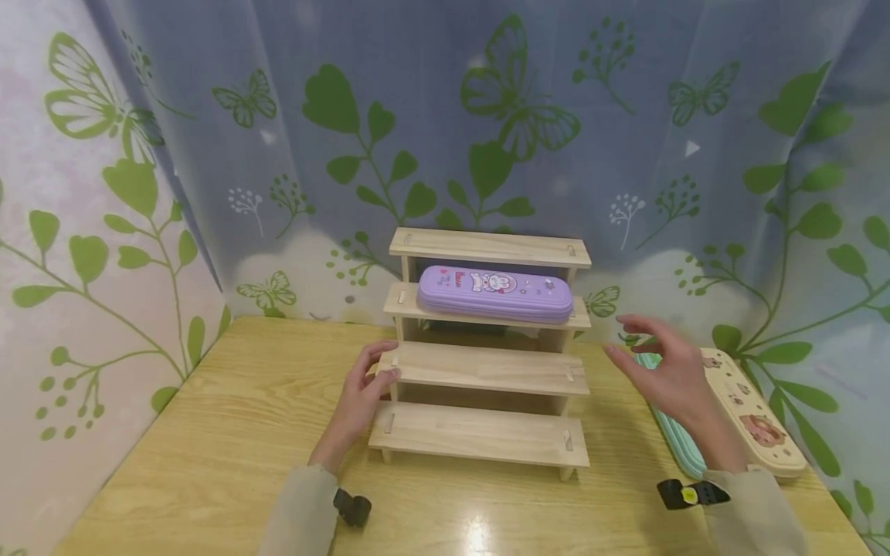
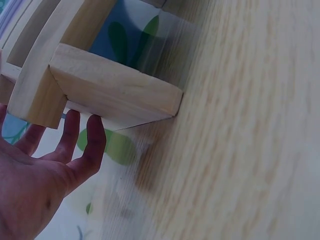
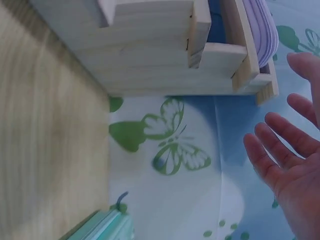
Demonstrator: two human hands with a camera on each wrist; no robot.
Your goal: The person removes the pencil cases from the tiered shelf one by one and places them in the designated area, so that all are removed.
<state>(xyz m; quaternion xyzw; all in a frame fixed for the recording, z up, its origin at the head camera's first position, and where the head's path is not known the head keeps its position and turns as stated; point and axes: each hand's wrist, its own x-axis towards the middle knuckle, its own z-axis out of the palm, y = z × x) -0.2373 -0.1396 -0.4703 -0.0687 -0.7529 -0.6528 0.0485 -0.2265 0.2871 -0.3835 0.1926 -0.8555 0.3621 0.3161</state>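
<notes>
A wooden stepped shelf [image 1: 480, 436] with several tiers stands on the table. On its second tier from the top lies a purple pencil case [image 1: 495, 293] with a cartoon print, lengthwise along the board. My left hand [image 1: 365, 386] grips the left end of the tier below that one, thumb over the board; in the left wrist view its fingers [image 2: 95, 142] bend against the side panel. My right hand [image 1: 664, 371] hangs in the air right of the shelf, empty, its fingers loosely bent and apart from the thumb.
Under and beyond my right hand, a mint-green case [image 1: 684, 448] and a cream pencil case [image 1: 747, 409] with a bear print lie side by side at the table's right edge. A leaf-and-butterfly curtain [image 1: 431, 116] hangs close behind the shelf and down both sides.
</notes>
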